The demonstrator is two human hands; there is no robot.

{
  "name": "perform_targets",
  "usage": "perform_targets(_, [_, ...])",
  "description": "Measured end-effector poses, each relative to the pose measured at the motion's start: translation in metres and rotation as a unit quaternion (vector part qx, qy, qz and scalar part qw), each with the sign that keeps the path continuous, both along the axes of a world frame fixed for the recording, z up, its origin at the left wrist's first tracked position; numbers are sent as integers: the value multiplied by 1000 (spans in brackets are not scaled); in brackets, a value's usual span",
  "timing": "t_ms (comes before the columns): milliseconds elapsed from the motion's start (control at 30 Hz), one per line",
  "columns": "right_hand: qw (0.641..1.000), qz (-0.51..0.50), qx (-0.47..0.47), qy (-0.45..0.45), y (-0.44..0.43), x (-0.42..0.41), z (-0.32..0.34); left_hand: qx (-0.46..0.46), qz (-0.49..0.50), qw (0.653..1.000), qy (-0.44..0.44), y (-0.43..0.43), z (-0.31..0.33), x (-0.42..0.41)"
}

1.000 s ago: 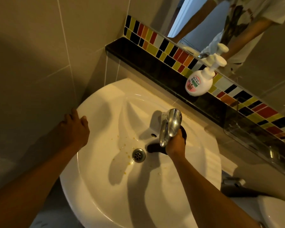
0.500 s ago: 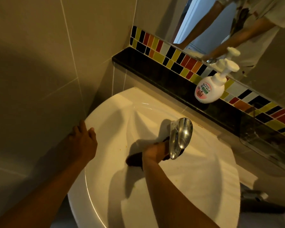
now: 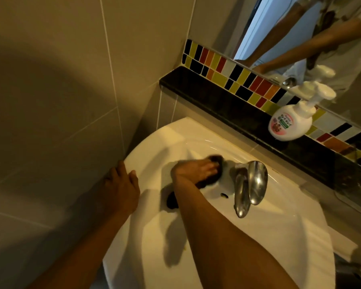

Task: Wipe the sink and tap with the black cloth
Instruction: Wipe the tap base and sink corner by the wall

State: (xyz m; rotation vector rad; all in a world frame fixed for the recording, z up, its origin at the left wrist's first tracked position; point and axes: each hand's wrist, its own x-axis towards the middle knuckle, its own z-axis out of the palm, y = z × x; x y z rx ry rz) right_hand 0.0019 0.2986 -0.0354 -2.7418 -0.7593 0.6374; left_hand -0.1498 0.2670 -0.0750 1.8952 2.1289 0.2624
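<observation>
Two hands (image 3: 193, 170), one black cloth (image 3: 204, 180), one tap (image 3: 249, 185).

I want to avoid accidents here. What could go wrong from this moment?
1. The right hand rubs the black cloth close beside the tap; knuckles might hit the metal.
2. The left hand braces on the smooth sink rim and might slip.

Right hand (image 3: 193, 168) on black cloth (image 3: 204, 180) (inside sink (image 3: 258, 247))
</observation>
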Motion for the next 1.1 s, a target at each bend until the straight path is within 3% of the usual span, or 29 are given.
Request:
perform_targets(133, [995,22,62,80,42,3,9,19,-9,1000,4,1,-7,0])
perform_targets(233, [992,49,80,90,44,1,7,17,-7,1000,-4,1,-10,0])
perform_targets(333, [980,168,75,69,34,-11,-2,20,-3,1000,-19,0,-7,-1])
perform_targets(433, [955,279,91,41,29,-16,-11,8,13,999,-48,0,-1,-2])
perform_targets(500, [919,375,117,30,27,-21,-11,-6,26,995,-97,0,6,-5])
perform_targets(600, [878,434,161,122,12,-38,-5,4,55,973,-224,-3,21,-11])
perform_targets(667, [869,437,173,153,-1,-49,-1,31,95,942,-319,-4,24,-16])
perform_targets(733, [864,435,179,180,-15,-57,0,15,180,870,-458,-1,21,-25])
perform_targets(833, [852,456,171,192,-39,-63,8,-80,349,632,-688,-1,-7,-51])
perform_targets(867, [847,467,166,192,-48,-66,12,-94,381,583,-712,-7,-19,-58])
perform_targets(900, [841,478,166,189,-56,-69,14,-100,391,573,-714,-14,-32,-65])
perform_targets(1000, [824,493,179,215,-78,-81,13,-104,410,593,-685,-45,-46,-80])
perform_targets(1100, [812,536,135,188,-98,-90,1,-143,376,622,-672,-72,2,-81])
